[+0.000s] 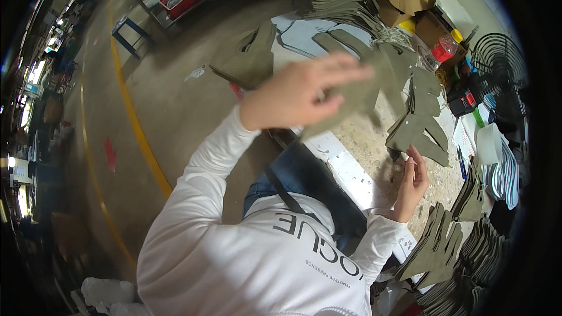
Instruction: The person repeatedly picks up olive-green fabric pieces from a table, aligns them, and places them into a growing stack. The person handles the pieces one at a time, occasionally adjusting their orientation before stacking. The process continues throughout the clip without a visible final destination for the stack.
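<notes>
Evidently mid-handling, a worker at a speckled table lifts a limp olive piece above the tabletop, the left hand pinching it between thumb and fingers, both blurred. The right hand, over the table's near edge, is half curled around nothing visible; whether its fingertips meet cannot be told. Cut olive pieces with finger-like slits lie on the table just beyond it. The step appears to be moving or sorting single pieces; the next move would seem to call for laying this one flat, edges unfolded, with the right hand free to steady it. Lettering, large and dark above a smaller line, crosses the white top beside the table; at the table's far side, a bottle wears a red label, its print too small to read.
</notes>
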Demonstrator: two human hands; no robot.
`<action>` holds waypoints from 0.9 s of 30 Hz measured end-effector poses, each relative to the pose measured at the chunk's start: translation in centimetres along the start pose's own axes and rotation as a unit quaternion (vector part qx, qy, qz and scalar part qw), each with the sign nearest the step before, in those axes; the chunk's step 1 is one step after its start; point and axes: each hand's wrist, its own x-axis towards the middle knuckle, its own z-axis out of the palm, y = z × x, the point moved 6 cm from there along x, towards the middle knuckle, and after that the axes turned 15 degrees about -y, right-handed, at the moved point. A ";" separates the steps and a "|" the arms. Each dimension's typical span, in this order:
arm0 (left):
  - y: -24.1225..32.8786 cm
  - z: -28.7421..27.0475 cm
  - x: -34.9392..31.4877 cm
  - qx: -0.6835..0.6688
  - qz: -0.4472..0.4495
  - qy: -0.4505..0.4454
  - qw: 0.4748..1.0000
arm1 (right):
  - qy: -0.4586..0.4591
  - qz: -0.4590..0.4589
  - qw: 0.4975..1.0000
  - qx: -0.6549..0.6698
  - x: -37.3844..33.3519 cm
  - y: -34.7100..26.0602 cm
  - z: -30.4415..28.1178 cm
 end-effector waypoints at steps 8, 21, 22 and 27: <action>-10.4 -3.9 -10.5 -0.208 -0.166 0.451 0.852 | 0.021 -0.009 1.000 -0.001 -0.5 -0.6 0.1; -14.2 1.1 -14.6 -0.203 -0.314 0.453 0.809 | 0.033 -0.041 0.994 -0.098 -0.4 -2.6 -2.7; -12.8 0.1 -14.4 -0.014 -0.339 0.433 0.835 | 0.036 -0.042 0.992 -0.116 -0.3 -2.9 -3.6; -7.0 -0.9 -8.9 0.301 -0.227 0.412 0.830 | 0.024 -0.026 0.983 -0.179 1.1 -4.3 -6.4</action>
